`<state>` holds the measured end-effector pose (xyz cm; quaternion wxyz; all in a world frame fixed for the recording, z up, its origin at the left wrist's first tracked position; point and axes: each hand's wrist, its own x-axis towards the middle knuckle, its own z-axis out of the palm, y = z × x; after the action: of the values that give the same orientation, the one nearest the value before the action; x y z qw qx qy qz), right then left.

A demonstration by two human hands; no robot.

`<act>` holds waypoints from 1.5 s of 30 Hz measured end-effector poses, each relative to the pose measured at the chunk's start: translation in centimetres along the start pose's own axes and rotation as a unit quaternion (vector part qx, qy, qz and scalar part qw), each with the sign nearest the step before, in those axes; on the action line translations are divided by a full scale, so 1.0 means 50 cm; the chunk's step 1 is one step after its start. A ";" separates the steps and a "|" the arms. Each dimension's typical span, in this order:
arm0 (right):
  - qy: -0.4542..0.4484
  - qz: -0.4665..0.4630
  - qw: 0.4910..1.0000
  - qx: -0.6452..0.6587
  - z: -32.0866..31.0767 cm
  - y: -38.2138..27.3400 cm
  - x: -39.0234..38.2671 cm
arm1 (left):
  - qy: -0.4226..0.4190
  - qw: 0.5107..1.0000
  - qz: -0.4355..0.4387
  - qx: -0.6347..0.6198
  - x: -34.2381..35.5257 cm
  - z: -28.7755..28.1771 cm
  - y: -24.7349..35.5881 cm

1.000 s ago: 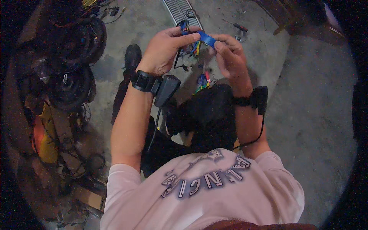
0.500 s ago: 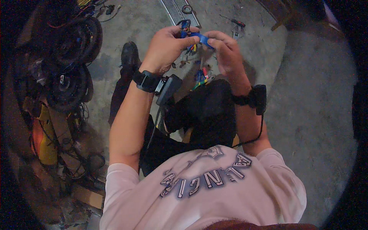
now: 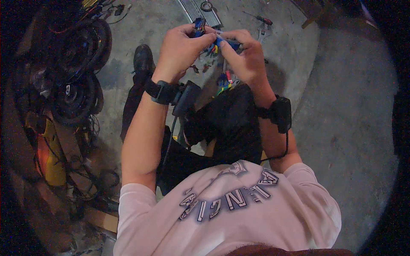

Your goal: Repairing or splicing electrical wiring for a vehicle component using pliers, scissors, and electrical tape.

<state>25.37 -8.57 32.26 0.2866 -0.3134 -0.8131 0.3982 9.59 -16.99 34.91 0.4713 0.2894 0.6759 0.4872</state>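
Observation:
My left hand (image 3: 181, 51) is closed on a bundle of wires (image 3: 199, 26). The bundle's dark blue and black end sticks up above the fingers, while yellow, red and other coloured strands hang below. Close beside it, my right hand (image 3: 247, 57) pinches blue tape (image 3: 220, 42) between thumb and fingers. The tape reaches from the bundle toward my right palm, and its rest is partly hidden by the fingers. The fingertips of both hands are nearly touching.
Beneath the hands, more coloured wires (image 3: 224, 81) lie on the concrete floor. Farther off are a ribbed metal panel (image 3: 194, 10) with a dark ring (image 3: 206, 6) on it, a screwdriver (image 3: 264, 20) and a wrench (image 3: 262, 33). Black wheels (image 3: 77, 96) and cables crowd the left side.
The right hand has turned and moved in closer to the left, and the blue strip between them shows less. The left hand has shifted slightly left and up with the wires.

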 end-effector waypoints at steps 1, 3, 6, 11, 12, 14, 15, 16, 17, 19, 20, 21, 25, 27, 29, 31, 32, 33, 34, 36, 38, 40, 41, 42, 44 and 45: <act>0.000 0.001 1.000 0.000 -0.001 -0.004 0.002 | -0.001 1.000 -0.001 0.000 0.000 -0.003 0.006; 0.005 0.011 1.000 0.009 -0.004 -0.014 0.006 | 0.003 0.998 -0.024 0.059 0.000 -0.008 0.016; 0.008 -0.047 0.999 0.012 -0.006 0.004 0.009 | 0.000 0.996 -0.031 0.080 0.001 -0.009 0.024; -0.018 -0.071 0.996 -0.054 -0.017 0.004 0.019 | 0.002 0.999 0.026 0.026 0.007 -0.006 0.013; -0.019 -0.084 0.994 -0.061 -0.019 0.006 0.020 | 0.000 0.999 0.029 0.028 0.006 -0.004 0.018; -0.022 -0.090 0.993 -0.068 -0.022 0.009 0.019 | -0.003 0.999 0.021 0.032 0.007 -0.002 0.018; -0.026 -0.096 0.992 -0.074 -0.023 0.009 0.018 | -0.005 0.999 0.013 0.037 0.007 -0.001 0.017; -0.025 -0.096 0.992 -0.074 -0.024 0.008 0.016 | -0.005 0.999 0.013 0.037 0.008 0.001 0.012; -0.026 -0.099 0.992 -0.070 -0.025 0.006 0.013 | -0.002 0.999 0.028 0.039 0.009 0.003 0.005; -0.026 -0.101 0.992 -0.066 -0.024 0.006 0.007 | 0.001 0.998 0.044 0.042 0.006 0.005 -0.002; -0.023 -0.110 0.991 -0.070 -0.025 0.007 0.005 | 0.004 0.997 0.044 0.059 0.006 0.007 -0.003; -0.020 -0.118 0.990 -0.075 -0.026 0.008 0.003 | 0.007 0.996 0.044 0.076 0.005 0.009 -0.004; -0.020 -0.120 0.990 -0.067 -0.030 0.004 0.000 | 0.013 0.994 0.069 0.089 0.005 0.012 -0.009; -0.036 -0.103 0.989 -0.096 -0.034 -0.013 0.001 | -0.005 0.993 0.055 0.109 0.001 0.011 -0.009; -0.022 -0.115 0.989 -0.092 -0.028 -0.005 -0.004 | -0.003 0.991 0.045 0.128 0.003 0.011 -0.010; -0.007 -0.126 0.988 -0.089 -0.027 -0.006 -0.004 | -0.001 0.989 0.035 0.146 0.004 0.011 -0.009; -0.011 -0.114 0.989 -0.092 -0.027 -0.009 -0.004 | -0.003 0.990 0.032 0.137 0.003 0.011 -0.009; -0.016 -0.101 0.990 -0.095 -0.027 -0.011 -0.003 | -0.005 0.991 0.029 0.127 0.002 0.011 -0.008; -0.016 -0.101 0.990 -0.095 -0.027 -0.011 -0.002 | -0.005 0.992 0.029 0.127 0.001 0.011 -0.003; -0.015 -0.070 0.995 -0.069 -0.028 -0.010 -0.002 | 0.001 0.994 0.015 0.104 -0.003 0.009 0.008; -0.013 -0.066 0.995 -0.068 -0.027 -0.007 0.000 | -0.004 0.997 0.027 0.069 0.004 0.008 -0.009; -0.011 -0.064 0.996 -0.067 -0.027 -0.009 0.003 | -0.008 0.999 0.039 0.034 0.008 0.007 -0.017; -0.011 -0.070 0.994 -0.084 -0.027 -0.009 0.004 | 0.003 0.999 0.041 0.032 0.008 0.010 -0.017; -0.012 -0.076 0.992 -0.101 -0.027 -0.010 0.006 | 0.014 0.999 0.043 0.029 0.007 0.011 -0.016; -0.008 -0.085 0.990 -0.114 -0.027 -0.014 0.007 | 0.007 0.998 0.027 0.060 -0.001 0.010 -0.002; -0.003 -0.093 0.988 -0.127 -0.027 -0.017 0.007 | -0.001 0.996 0.011 0.091 -0.004 0.009 0.005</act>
<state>25.87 -8.09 33.76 0.2778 -0.2687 -0.8836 0.2645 10.08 -16.90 35.20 0.4381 0.3389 0.7137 0.4287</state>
